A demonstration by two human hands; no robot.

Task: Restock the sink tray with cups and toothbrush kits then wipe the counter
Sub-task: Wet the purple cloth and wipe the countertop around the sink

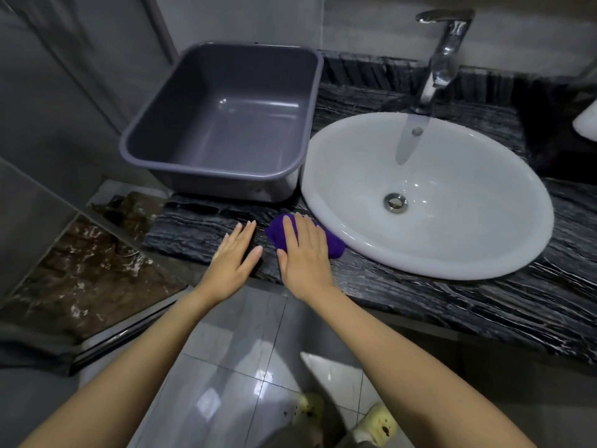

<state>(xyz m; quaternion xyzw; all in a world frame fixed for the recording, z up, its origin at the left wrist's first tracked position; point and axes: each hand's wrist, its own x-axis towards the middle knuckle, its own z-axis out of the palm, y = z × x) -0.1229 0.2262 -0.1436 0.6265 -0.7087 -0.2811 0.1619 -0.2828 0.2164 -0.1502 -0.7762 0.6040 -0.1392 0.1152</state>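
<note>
A purple cloth (332, 242) lies on the dark veined stone counter (484, 305), at the front, touching the rim of the white basin. My right hand (305, 253) presses flat on the cloth, fingers together and pointing away from me. Just left of it, my left hand (235, 257) rests flat on the bare counter with its fingers spread and nothing in it. A grey plastic tub (181, 163) stands empty at the back left of the counter. No cups or toothbrush kits are in view.
The round white basin (468, 263) fills the right half of the counter, with a chrome tap (444, 56) behind it. A white object (586, 122) shows at the far right edge. The counter ends left of the tub, with a brown marble floor below.
</note>
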